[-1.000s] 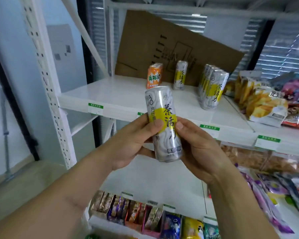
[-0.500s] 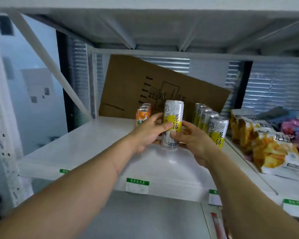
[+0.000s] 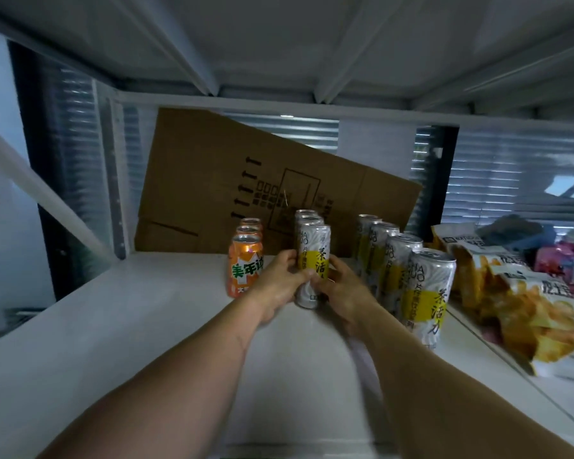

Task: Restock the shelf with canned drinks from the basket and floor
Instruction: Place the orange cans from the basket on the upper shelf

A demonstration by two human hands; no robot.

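A tall silver and yellow can (image 3: 314,256) stands upright on the white shelf (image 3: 140,326), at the front of a short row of like cans. My left hand (image 3: 280,286) grips its left side and my right hand (image 3: 340,293) grips its right side. To the left stands a row of three short orange cans (image 3: 244,270). To the right runs a longer row of silver and yellow cans (image 3: 424,293), reaching toward the shelf front.
A flattened cardboard box (image 3: 246,183) leans against the back of the shelf behind the cans. Snack bags (image 3: 524,299) lie on the right part of the shelf. The underside of the shelf above (image 3: 279,44) hangs close overhead.
Both hands carried the can from in front of the shelf edge deep onto the shelf and set it down in front of the middle row. The camera moved in closer.
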